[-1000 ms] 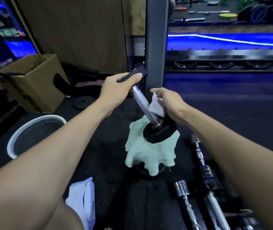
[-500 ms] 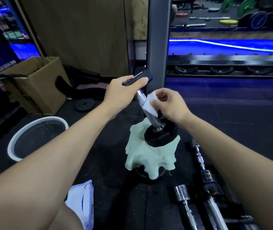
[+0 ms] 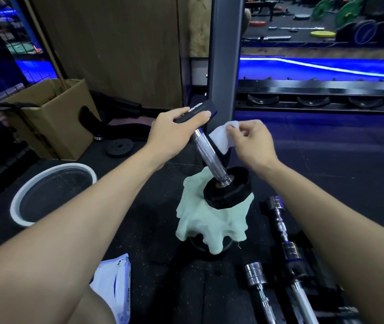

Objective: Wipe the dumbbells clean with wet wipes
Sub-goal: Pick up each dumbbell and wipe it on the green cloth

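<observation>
A dumbbell (image 3: 209, 155) stands tilted on end, its lower black plate (image 3: 227, 188) resting on a pale green cloth (image 3: 209, 220). My left hand (image 3: 172, 134) grips the dumbbell's upper black plate and holds it up. Its knurled chrome handle runs down between my hands. My right hand (image 3: 249, 141) pinches a white wet wipe (image 3: 221, 136) just right of the handle's upper part; the wipe hangs beside the bar, slightly off it.
A wet wipe pack (image 3: 113, 284) lies on the black floor mat by my knee. Chrome dumbbell bars (image 3: 282, 228) lie at lower right. A white-rimmed basin (image 3: 53, 190) and a cardboard box (image 3: 53, 118) sit at left. A grey steel post (image 3: 226, 54) stands behind.
My right hand slid the wipe up the handle from near the lower plate to the top and drew it slightly away from the bar. My left hand kept its grip.
</observation>
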